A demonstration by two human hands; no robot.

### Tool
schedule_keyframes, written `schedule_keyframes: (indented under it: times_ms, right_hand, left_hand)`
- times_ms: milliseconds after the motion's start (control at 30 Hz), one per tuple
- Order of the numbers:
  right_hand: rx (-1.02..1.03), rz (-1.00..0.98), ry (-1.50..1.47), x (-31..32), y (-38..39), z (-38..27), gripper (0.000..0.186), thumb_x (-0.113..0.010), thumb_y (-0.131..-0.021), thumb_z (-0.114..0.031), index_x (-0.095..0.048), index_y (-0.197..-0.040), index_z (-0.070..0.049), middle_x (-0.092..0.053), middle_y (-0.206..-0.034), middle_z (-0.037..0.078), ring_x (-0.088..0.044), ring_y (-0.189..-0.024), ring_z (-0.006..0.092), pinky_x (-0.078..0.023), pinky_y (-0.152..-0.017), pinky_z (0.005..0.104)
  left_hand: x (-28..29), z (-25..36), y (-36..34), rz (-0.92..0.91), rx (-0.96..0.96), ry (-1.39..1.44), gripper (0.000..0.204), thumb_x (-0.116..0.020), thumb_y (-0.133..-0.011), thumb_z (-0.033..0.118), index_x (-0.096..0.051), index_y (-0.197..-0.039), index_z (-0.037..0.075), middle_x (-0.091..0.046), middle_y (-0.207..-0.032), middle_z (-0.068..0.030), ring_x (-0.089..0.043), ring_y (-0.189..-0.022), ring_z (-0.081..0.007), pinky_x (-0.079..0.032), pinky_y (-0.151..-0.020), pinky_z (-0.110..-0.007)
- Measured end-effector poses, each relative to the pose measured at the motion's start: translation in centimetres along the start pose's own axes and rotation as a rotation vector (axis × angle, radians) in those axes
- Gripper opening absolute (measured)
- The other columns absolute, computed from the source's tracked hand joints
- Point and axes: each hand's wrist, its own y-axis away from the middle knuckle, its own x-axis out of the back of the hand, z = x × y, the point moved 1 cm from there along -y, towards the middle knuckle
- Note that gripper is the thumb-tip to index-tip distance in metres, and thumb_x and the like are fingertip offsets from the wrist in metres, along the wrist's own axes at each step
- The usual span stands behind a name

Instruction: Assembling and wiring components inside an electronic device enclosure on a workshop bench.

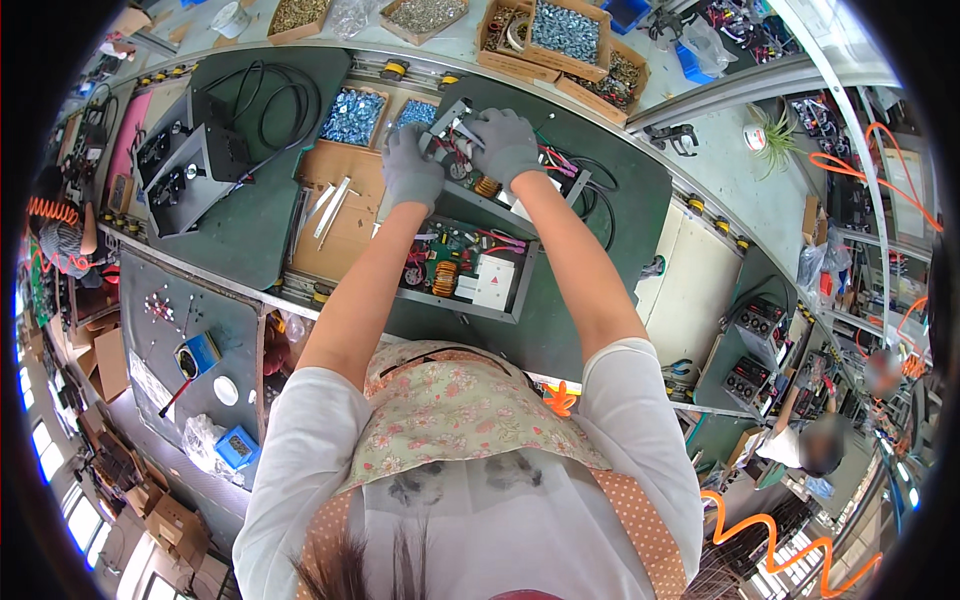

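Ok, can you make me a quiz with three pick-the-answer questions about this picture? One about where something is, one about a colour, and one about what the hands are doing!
1. Where are the boxes of small metal parts?
A. On the floor
B. Along the far edge of the bench, beyond the hands
C. In the person's lap

2. What colour are the gloves?
A. Grey
B. Yellow
C. Red

3. What are the two hands doing?
A. Hanging at the sides
B. Clapping
C. Both gripping the open metal unit with wires

Answers:
1 B, the boxes of small metal parts sit at the top, past the hands.
2 A, the left hand and the right hand both wear grey gloves.
3 C, both hands close on the open metal unit, above a second open unit on the green mat.
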Motion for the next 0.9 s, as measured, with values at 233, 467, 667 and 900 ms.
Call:
schedule_keyframes:
  times_ms: [233,467,667,900]
  right_hand:
    - [-0.501,-0.034,-0.311,0.7,-0.9,3.5,0.028,-0.067,-0.085,-0.038,-0.071,-0.107,-0.021,-0.068,-0.105,0.005,-0.063,-0.105,0.0272,-0.049,-0.092,0.0425]
    - [-0.683,0.062,-0.095,1.9,-0.1,3.0,0.052,-0.079,-0.073,-0.046,-0.065,-0.111,-0.014,-0.064,-0.112,0.007,-0.060,-0.111,0.0270,-0.048,-0.092,0.0411]
    - [-0.617,0.355,-0.153,1.3,2.3,2.4,0.048,-0.085,-0.066,-0.039,-0.064,-0.101,-0.014,-0.063,-0.103,0.007,-0.060,-0.102,0.0266,-0.046,-0.086,0.0420]
    - [-0.196,0.601,-0.180,-0.7,5.2,0.7,0.024,-0.083,-0.067,-0.024,-0.064,-0.078,-0.013,-0.062,-0.084,0.004,-0.062,-0.083,0.0273,-0.047,-0.074,0.0424]
  left_hand:
    - [2.4,1.7,-1.6,-0.132,-0.121,-0.291,0.044,-0.080,-0.075,0.027,-0.058,-0.111,0.014,-0.062,-0.117,-0.0066,-0.056,-0.116,-0.0289,-0.048,-0.090,-0.044]
    - [2.6,2.6,-2.5,-0.189,-0.212,-0.497,0.050,-0.083,-0.067,0.045,-0.062,-0.101,0.015,-0.067,-0.103,-0.0057,-0.061,-0.108,-0.0277,-0.049,-0.084,-0.041]
    - [2.1,0.7,-2.9,-0.124,-0.347,-0.347,0.058,-0.088,-0.055,0.045,-0.061,-0.092,0.009,-0.066,-0.094,-0.0104,-0.062,-0.098,-0.0311,-0.049,-0.085,-0.043]
    - [1.6,-1.3,-2.3,-0.120,-0.420,-0.129,0.089,-0.090,-0.040,0.058,-0.058,-0.103,0.003,-0.061,-0.103,-0.0132,-0.059,-0.104,-0.0330,-0.047,-0.092,-0.042]
